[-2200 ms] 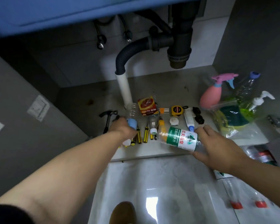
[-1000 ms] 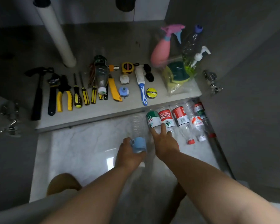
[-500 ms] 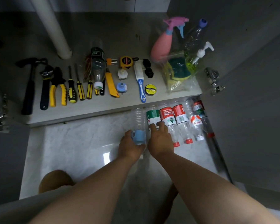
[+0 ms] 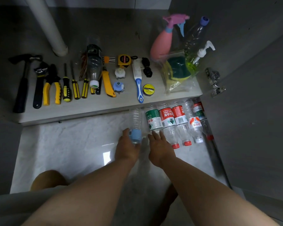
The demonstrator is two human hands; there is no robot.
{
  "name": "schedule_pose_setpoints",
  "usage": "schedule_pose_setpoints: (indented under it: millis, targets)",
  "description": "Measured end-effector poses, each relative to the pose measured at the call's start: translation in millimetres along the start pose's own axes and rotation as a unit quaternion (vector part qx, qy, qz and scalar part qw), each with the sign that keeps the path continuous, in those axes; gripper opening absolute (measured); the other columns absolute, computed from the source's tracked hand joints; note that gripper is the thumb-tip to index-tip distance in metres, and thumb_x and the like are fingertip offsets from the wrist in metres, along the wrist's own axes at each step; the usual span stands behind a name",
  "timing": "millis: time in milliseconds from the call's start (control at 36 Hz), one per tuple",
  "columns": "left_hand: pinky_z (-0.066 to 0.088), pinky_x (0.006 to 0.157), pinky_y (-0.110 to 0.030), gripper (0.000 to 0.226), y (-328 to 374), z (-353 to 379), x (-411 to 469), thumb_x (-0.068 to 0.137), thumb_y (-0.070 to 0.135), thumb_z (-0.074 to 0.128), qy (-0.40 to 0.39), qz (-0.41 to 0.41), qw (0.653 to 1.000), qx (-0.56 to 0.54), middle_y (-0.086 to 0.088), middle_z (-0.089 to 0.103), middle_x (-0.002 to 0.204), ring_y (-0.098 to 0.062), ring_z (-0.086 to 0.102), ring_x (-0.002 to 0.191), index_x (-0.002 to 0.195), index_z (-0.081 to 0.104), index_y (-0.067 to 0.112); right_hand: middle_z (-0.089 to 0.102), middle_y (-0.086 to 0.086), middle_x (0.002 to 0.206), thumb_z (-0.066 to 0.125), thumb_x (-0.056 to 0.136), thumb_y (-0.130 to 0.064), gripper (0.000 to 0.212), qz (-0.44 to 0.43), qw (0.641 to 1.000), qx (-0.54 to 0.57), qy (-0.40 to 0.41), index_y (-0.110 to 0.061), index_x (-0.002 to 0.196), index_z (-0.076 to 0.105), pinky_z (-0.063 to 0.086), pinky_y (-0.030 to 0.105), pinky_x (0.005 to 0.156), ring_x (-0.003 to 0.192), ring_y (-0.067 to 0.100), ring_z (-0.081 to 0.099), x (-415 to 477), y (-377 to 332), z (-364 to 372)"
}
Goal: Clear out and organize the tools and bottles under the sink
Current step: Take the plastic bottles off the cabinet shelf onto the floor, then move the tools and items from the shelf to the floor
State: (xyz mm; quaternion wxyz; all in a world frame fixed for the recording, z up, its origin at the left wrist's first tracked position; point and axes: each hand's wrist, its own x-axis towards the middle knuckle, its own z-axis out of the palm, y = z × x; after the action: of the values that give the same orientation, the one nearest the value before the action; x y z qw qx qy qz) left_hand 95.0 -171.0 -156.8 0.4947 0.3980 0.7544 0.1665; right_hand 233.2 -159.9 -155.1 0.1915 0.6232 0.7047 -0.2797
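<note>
Down on the pale marble floor, the left hand curls its fingers round the blue-banded neck end of a clear ribbed plastic bottle. This bottle lies on its side, its base towards the front edge of the grey cabinet floor. Just beside it, the right hand is relaxed and flat, with straight fingertips touching the lower part of a green-labelled clear plastic bottle. To the right of that, more bottles lie side by side in the same row. There are two red-labelled clear bottles with red caps, then a white-capped clear bottle, and another partly hidden by the cabinet door.

On the cabinet floor the tools lie in a line. From the left come a black claw hammer, a black adjustable wrench, yellow-handled pliers and yellow-and-black screwdrivers. A dark-labelled clear bottle lies among them, cap towards the front. Further right are a yellow utility knife, a yellow tape measure, a blue-and-white brush and a yellow roll of tape. At the far right stand a pink spray bottle and a pump bottle of green liquid.
</note>
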Motion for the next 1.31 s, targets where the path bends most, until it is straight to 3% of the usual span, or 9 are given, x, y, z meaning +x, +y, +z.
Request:
schedule_pose_setpoints:
  millis: [139, 306, 417, 500, 750, 861, 944, 1083, 1306]
  targets:
    - [0.039, 0.114, -0.035, 0.073, 13.9, 17.4, 7.0, 0.093, 0.027, 0.072, -0.028, 0.014, 0.999, 0.007, -0.003, 0.047, 0.152, -0.025, 0.049, 0.137, 0.154, 0.034, 0.022, 0.028, 0.004, 0.163, 0.064, 0.094, -0.033, 0.076, 0.004, 0.991, 0.122, 0.05, -0.017, 0.156, 0.022, 0.024, 0.047, 0.124, 0.154, 0.03, 0.014, 3.2, 1.6, 0.8]
    - [0.045, 0.109, -0.038, 0.031, 27.5, 27.5, 10.6, 0.1, 0.024, 0.059, -0.086, 0.047, 0.995, 0.008, -0.006, 0.061, 0.13, -0.026, 0.06, 0.121, 0.13, 0.056, 0.017, 0.047, 0.003, 0.152, 0.055, 0.098, -0.042, 0.06, -0.001, 0.972, 0.212, 0.101, -0.02, 0.15, 0.036, 0.033, 0.046, 0.12, 0.142, 0.025, 0.042, 4.1, 7.3, -1.9]
    - [0.035, 0.118, -0.038, 0.055, 21.9, 25.6, 11.0, 0.096, 0.01, 0.061, -0.1, 0.073, 0.991, 0.056, -0.014, 0.042, 0.154, -0.033, 0.043, 0.141, 0.148, 0.043, 0.013, 0.049, 0.002, 0.15, 0.057, 0.098, -0.037, 0.056, 0.006, 0.969, 0.228, 0.097, -0.021, 0.148, 0.038, 0.034, 0.044, 0.12, 0.141, 0.024, 0.042, 4.0, 11.6, -2.2]
    - [0.042, 0.112, -0.035, 0.035, 23.2, 23.6, 9.0, 0.101, 0.023, 0.059, -0.099, 0.067, 0.993, 0.012, -0.007, 0.058, 0.139, -0.024, 0.057, 0.126, 0.136, 0.053, 0.021, 0.051, 0.005, 0.147, 0.062, 0.096, -0.028, 0.057, 0.004, 0.97, 0.221, 0.101, -0.017, 0.147, 0.039, 0.035, 0.042, 0.119, 0.139, 0.025, 0.044, 3.9, 12.4, -2.8]
    - [0.042, 0.114, -0.039, 0.058, 25.9, 16.0, 7.5, 0.09, 0.008, 0.072, -0.129, 0.09, 0.985, 0.065, -0.011, 0.051, 0.145, -0.027, 0.052, 0.133, 0.144, 0.05, 0.013, 0.059, 0.007, 0.134, 0.069, 0.091, -0.02, 0.049, 0.044, 0.966, 0.211, 0.144, -0.015, 0.137, 0.052, 0.044, 0.037, 0.106, 0.123, 0.026, 0.055, 4.5, 2.3, -14.6]
    - [0.026, 0.123, -0.035, 0.061, 26.0, 8.4, 1.5, 0.097, 0.02, 0.065, -0.111, 0.118, 0.982, 0.1, -0.001, 0.035, 0.16, -0.022, 0.031, 0.149, 0.152, 0.041, 0.027, 0.062, 0.009, 0.128, 0.069, 0.09, -0.017, 0.04, 0.038, 0.963, 0.196, 0.183, -0.014, 0.129, 0.06, 0.048, 0.036, 0.101, 0.116, 0.027, 0.059, 3.9, -9.6, -29.5]
    - [0.025, 0.118, -0.029, 0.054, 27.7, -3.6, -2.4, 0.098, 0.02, 0.063, -0.1, 0.136, 0.981, 0.091, 0.001, 0.032, 0.161, -0.021, 0.03, 0.149, 0.148, 0.046, 0.031, 0.064, 0.008, 0.117, 0.067, 0.091, -0.012, 0.02, 0.011, 0.96, 0.195, 0.203, -0.014, 0.111, 0.067, 0.049, 0.029, 0.09, 0.106, 0.025, 0.062, 1.6, -20.6, -43.9]
    - [0.045, 0.107, -0.033, 0.04, 34.3, -52.0, -4.0, 0.088, 0.014, 0.068, -0.095, 0.168, 0.973, 0.129, -0.006, 0.049, 0.135, -0.024, 0.057, 0.122, 0.128, 0.065, 0.022, 0.067, 0.008, 0.106, 0.058, 0.091, -0.005, 0.016, -0.05, 0.966, 0.164, 0.195, -0.012, 0.098, 0.07, 0.054, 0.032, 0.084, 0.092, 0.025, 0.064, -1.8, -38.8, -73.3]
    - [0.049, 0.103, -0.039, 0.028, 56.3, -160.9, 33.6, 0.094, 0.009, 0.056, 0.027, 0.193, 0.96, 0.201, -0.005, 0.053, 0.125, -0.026, 0.06, 0.111, 0.114, 0.069, 0.024, 0.062, 0.006, 0.102, 0.05, 0.091, -0.009, 0.019, -0.121, 0.975, 0.073, 0.17, -0.017, 0.093, 0.066, 0.054, 0.033, 0.075, 0.087, 0.026, 0.063, 10.0, -65.5, -135.4]
